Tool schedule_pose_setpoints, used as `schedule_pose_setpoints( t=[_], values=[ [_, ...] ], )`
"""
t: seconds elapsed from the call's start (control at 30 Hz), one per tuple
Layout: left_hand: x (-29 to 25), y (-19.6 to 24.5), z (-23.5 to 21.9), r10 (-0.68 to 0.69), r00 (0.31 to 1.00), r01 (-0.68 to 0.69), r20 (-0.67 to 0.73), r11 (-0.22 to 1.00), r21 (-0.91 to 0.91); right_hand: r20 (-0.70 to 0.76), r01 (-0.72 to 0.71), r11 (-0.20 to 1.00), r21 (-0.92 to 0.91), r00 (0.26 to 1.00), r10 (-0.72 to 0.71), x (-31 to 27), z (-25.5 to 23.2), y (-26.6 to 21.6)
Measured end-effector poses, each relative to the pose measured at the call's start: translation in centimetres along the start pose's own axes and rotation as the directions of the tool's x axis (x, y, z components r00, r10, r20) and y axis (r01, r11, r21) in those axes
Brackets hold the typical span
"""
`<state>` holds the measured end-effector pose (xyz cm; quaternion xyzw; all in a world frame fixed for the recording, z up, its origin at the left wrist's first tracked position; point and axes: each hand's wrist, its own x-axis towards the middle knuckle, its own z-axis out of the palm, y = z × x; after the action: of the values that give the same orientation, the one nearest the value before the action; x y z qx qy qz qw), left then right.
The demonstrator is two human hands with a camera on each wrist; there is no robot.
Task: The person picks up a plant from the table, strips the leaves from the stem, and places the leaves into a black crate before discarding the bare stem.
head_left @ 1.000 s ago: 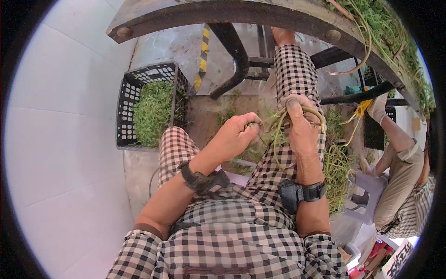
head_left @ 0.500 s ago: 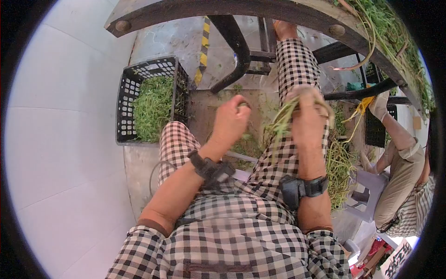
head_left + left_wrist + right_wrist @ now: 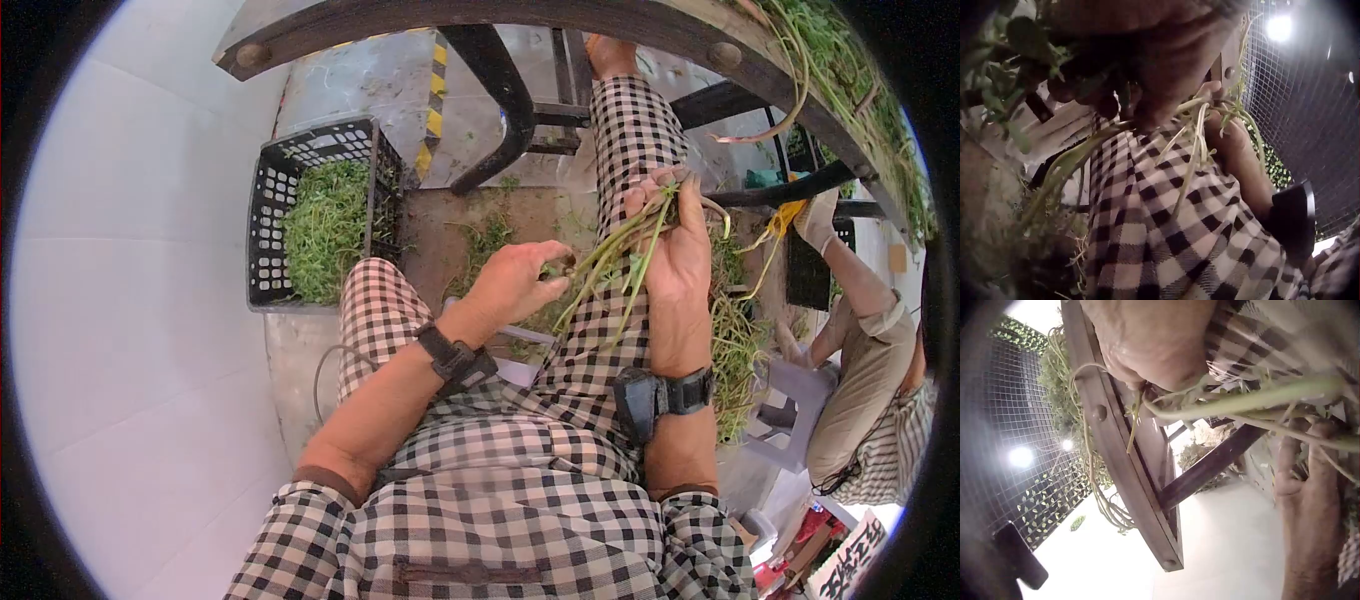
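Note:
My right hand (image 3: pixel 682 245) grips a small bunch of long green stems (image 3: pixel 640 245) above the checked trouser leg, the stem ends trailing down to the left. Close by on the left, my left hand (image 3: pixel 510 285) pinches a leafy green sprig between thumb and fingers. Up close in the left wrist view, leaves (image 3: pixel 1029 40) and a stem (image 3: pixel 1079 153) stick out from under that hand, whose fingertips are partly in shadow. The right wrist view shows a thick stem (image 3: pixel 1254 400) reaching from the right hand (image 3: pixel 1154 344) towards the left hand (image 3: pixel 1310 481).
A black plastic crate (image 3: pixel 262 210) with cut greens stands on the floor at the left. A wooden table edge (image 3: pixel 480 14) crosses the top, greens (image 3: pixel 850 80) heaped on its right side. Stemmy greens (image 3: pixel 735 370) lie beside the right leg. Another person (image 3: pixel 865 390) sits at the right.
My left hand swung away from the bunch to the left, then came back near it. The right hand turned over, and its stems now hang down to the left.

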<state>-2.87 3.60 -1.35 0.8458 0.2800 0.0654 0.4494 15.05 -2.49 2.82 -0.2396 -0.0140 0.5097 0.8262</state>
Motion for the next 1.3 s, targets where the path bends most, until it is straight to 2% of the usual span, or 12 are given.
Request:
schedule_pose_setpoints(
  t=[0.2, 0.3, 0.4, 0.53, 0.6, 0.7, 0.8, 0.9, 1.0, 1.1, 1.17, 1.3],
  values=[
    [-0.3, -0.5, -1.2, 0.128, 0.985, -0.142, -0.112, 0.982, -0.126, -0.046, 0.063, 0.997, -0.052, 0.997, -0.065, -0.1, 0.8, 0.1],
    [-0.7, 0.7, -3.0, 0.027, 1.0, -0.028, -0.004, 0.98, -0.196, 0.036, 0.069, 0.997, -0.035, 0.997, -0.067, 0.3, 0.4, 0.0],
    [-1.0, 1.1, -4.6, 0.056, 0.998, -0.059, -0.027, 0.992, -0.108, -0.044, 0.13, 0.973, -0.19, 0.989, -0.14, -0.6, 2.3, 0.3],
    [-0.6, 2.1, -6.0, 0.067, 0.997, -0.069, -0.027, 0.995, -0.069, 0.158, 0.039, 0.921, -0.388, 0.987, 0.024, -1.0, 2.0, 0.9],
    [-0.3, 3.4, -6.9, 0.043, 0.998, -0.04, 0.036, 0.996, -0.084, 0.143, -0.032, 0.821, -0.57, 0.98, 0.137, -1.3, 2.4, 1.7],
    [0.7, 3.6, -7.0, 0.263, 0.959, -0.272, -0.109, 0.959, -0.077, 0.199, -0.026, 0.71, -0.704, 0.952, 0.232, -1.8, 2.3, 3.2],
    [1.3, 5.4, -8.6, 0.048, 0.998, -0.044, 0.029, 0.992, -0.117, 0.305, 0.079, 0.552, -0.83, 0.893, 0.33, -2.0, 3.0, 3.4],
    [2.2, 4.8, -7.4, 0.162, 0.975, -0.183, -0.155, 0.973, -0.139, 0.222, 0.007, 0.622, -0.783, 0.937, 0.269, -1.7, 3.2, 3.3],
    [2.7, 4.7, -7.1, 0.197, 0.898, -0.287, -0.394, 0.94, -0.185, 0.135, 0.022, 0.814, -0.581, 0.988, 0.07, -1.0, 2.3, 2.8],
    [1.1, 5.1, -8.6, -0.099, 0.912, -0.054, -0.397, 0.933, -0.356, 0.025, 0.055, 0.93, -0.363, 0.998, -0.05, -0.3, 1.4, 1.2],
    [-0.5, 5.3, -9.4, -0.071, 0.921, -0.044, -0.384, 0.958, -0.282, -0.086, 0.065, 0.962, -0.267, 0.992, -0.091, -0.4, 2.3, 0.3],
    [-3.2, 5.4, -9.4, -0.039, 0.932, -0.037, -0.36, 0.978, -0.203, -0.074, 0.086, 0.976, -0.2, 0.992, -0.102, 0.1, 1.5, 0.3]
  ],
)
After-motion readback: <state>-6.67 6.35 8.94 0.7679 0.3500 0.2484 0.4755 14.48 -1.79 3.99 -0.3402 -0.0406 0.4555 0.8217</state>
